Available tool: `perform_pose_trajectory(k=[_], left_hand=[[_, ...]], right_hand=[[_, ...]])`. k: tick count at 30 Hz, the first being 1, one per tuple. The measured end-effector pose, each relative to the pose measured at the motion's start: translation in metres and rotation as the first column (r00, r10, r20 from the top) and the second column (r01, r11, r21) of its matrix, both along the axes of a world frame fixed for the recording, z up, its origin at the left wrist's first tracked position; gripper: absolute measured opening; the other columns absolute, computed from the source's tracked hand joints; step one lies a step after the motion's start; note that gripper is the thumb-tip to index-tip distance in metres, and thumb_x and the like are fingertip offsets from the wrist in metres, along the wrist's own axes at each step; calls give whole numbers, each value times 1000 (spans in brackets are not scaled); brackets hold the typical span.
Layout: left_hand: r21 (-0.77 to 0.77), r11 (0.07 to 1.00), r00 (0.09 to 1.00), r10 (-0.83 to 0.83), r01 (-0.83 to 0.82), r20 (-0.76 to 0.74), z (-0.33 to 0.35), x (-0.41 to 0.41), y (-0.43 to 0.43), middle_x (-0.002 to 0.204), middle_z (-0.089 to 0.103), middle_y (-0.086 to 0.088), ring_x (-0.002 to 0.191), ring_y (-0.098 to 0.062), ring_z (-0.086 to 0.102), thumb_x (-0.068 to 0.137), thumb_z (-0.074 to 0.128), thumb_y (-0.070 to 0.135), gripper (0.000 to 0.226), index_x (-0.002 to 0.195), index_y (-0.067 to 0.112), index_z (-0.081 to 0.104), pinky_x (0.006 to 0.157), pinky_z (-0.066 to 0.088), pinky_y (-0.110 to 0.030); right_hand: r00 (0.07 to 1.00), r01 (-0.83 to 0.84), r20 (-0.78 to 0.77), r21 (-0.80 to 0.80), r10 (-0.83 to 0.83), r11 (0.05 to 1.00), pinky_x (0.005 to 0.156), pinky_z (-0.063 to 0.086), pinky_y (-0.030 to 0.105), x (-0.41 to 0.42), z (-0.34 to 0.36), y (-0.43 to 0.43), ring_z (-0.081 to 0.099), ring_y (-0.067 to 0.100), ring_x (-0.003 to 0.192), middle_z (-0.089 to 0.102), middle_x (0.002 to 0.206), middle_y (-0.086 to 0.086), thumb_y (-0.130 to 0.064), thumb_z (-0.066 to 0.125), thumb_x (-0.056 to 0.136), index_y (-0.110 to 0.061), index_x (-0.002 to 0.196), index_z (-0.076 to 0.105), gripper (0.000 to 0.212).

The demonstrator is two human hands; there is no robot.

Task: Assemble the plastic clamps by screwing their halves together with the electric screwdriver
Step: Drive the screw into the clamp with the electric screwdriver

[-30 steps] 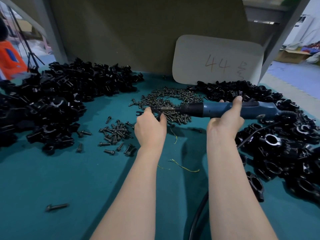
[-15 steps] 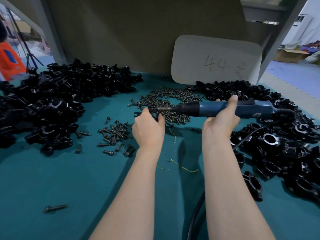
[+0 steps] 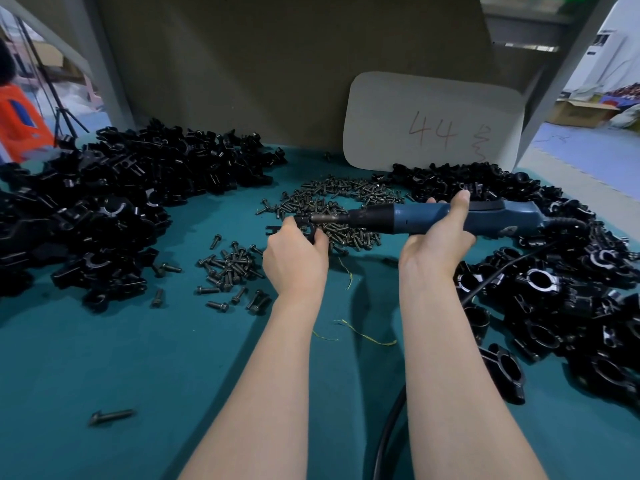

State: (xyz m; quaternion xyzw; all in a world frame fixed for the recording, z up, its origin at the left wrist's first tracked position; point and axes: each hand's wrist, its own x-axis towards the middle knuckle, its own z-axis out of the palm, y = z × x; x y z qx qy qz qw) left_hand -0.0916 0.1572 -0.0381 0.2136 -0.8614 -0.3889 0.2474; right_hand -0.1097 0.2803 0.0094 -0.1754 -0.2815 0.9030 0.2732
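My left hand [image 3: 294,261] grips a black plastic clamp [image 3: 306,227] above the green table, most of the clamp hidden behind my fingers. My right hand [image 3: 438,244] holds the blue electric screwdriver [image 3: 426,221] level, its thumb stretched over the top. The driver's metal bit [image 3: 327,218] points left and meets the clamp. A large pile of dark screws [image 3: 341,202] lies just behind my hands, and a smaller heap of screws [image 3: 230,271] sits left of my left wrist.
Black clamp halves [image 3: 104,209] are heaped at the left, clamps [image 3: 554,292] along the right side. A white card marked 44 [image 3: 433,123] leans on the back wall. The driver's black cable [image 3: 388,434] runs under my right arm. One loose bolt [image 3: 110,415] lies near left.
Both hands, with the clamp and screwdriver, have shifted slightly left and a little away from me. The bit stays pressed on the clamp.
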Motion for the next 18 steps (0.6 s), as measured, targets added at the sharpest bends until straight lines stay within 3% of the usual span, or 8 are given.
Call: perform_pose_trajectory(k=[11, 18], left_hand=[[-11, 1000, 1000, 11, -11, -2, -1, -1, 0, 75, 59, -5, 71, -29, 59, 91, 59, 32, 23, 94, 9, 55, 59, 39, -30], [21, 1000, 1000, 3, -4, 27, -2, -2, -4, 72, 58, -4, 66, -26, 53, 88, 60, 34, 24, 84, 10, 57, 57, 38, -29]], right_hand=[[1000, -27, -4, 19, 27, 999, 61, 51, 18, -1, -2, -1, 62, 12, 86, 56, 100, 2, -28, 59, 95, -13, 114, 38, 32], [986, -88, -142, 39, 93, 995, 72, 55, 24, 3, 3, -3, 66, 14, 86, 58, 99, 2, -26, 60, 94, -14, 130, 39, 43]])
